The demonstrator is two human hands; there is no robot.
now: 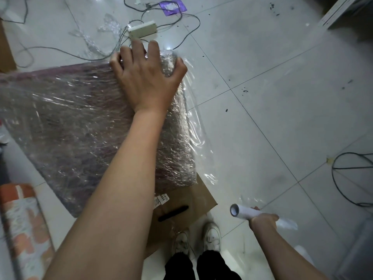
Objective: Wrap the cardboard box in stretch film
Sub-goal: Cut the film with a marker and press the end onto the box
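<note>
One cardboard box [84,126] lies on the floor, thick with stretch film. One film roll [245,212] is in view, and two hands: the left hand [145,75] and the right hand [264,221]. Two white shoes [196,239] show below. One white power strip [142,29] sits among several cables, too tangled to count. One purple packet [173,6] lies beyond it. One orange-and-white package [24,219] sits at the left edge.
</note>
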